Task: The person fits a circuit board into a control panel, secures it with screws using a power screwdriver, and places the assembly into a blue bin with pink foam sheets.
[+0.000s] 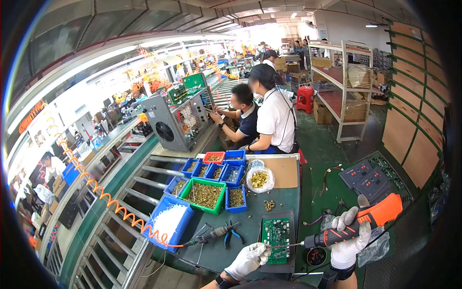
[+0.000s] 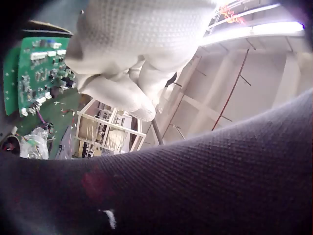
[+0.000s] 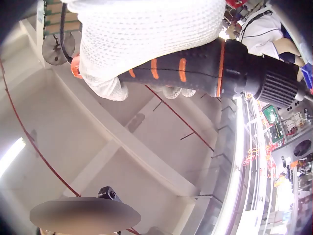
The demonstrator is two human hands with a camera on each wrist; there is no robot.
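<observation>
Both hands are gloved in white. The right hand [image 1: 347, 249] is closed around the handle of an orange and black power screwdriver [image 1: 337, 234], as is confirmed in the right wrist view. The tool is held at the near right, pointed to the left, with its long shaft [image 1: 288, 245] extended across a green circuit board [image 1: 276, 238]. The far end of the shaft is pinched by the curled fingers of the left hand [image 1: 250, 260], near the left edge of the board. Whether the board is touched by the tip cannot be told, as the tip is hidden by the glove.

The board is carried on a dark panel [image 1: 278, 215] at the near right of the bench [image 1: 250, 231]. To the left of it, pliers [image 1: 233, 236] with blue handles are noted beside a hand tool [image 1: 209, 237], to which a coiled orange hose [image 1: 106, 195] is attached. Farther off, a green bin [image 1: 209, 210] filled with small brass-coloured parts is placed among blue bins and one red bin [image 1: 213, 162]. A bag of brass-coloured parts [image 1: 260, 179] is set by a brown sheet [image 1: 284, 172]. Beyond the bench, two people are seen by a grey cabinet [image 1: 166, 123].
</observation>
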